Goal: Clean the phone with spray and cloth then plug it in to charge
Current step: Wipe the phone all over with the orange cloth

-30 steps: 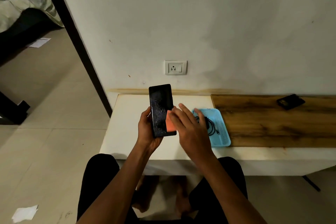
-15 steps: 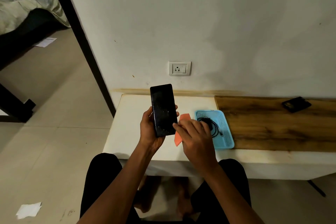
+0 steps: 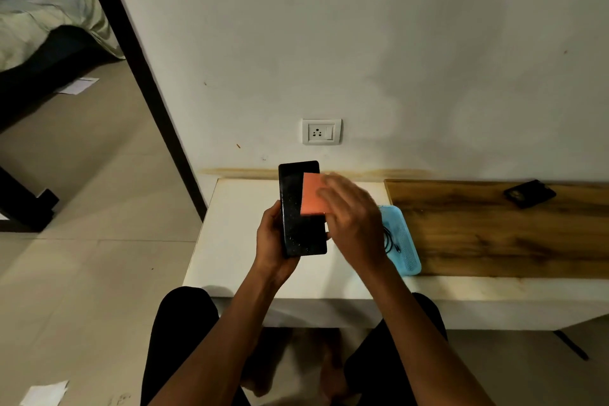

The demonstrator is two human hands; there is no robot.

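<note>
While we sit facing the white wall, our left hand [image 3: 273,237] grips the black phone [image 3: 301,208] by its lower half, fingers curled round its edges, holding it upright above the white table [image 3: 230,241] at the centre of the frame. Fine droplets speckle the dark screen. Our right hand [image 3: 352,217] presses the orange cloth [image 3: 313,196] flat against the upper right part of the screen; the fingers look extended over the cloth, though they are blurred, so we cannot tell whether any of them pinch it.

Just right of that hand, a light blue tray [image 3: 408,247] lies on the table with a black cable [image 3: 392,241] coiled in it, partly hidden by the hand. Right of the tray a wooden board [image 3: 494,234] runs to the frame's right edge, and a small dark object [image 3: 530,193] rests on its far part. A white wall socket [image 3: 322,131] sits on the wall above the phone. At the upper left of the frame we see a bed [image 3: 43,20], and paper scraps [image 3: 44,394] lie on the tiled floor.
</note>
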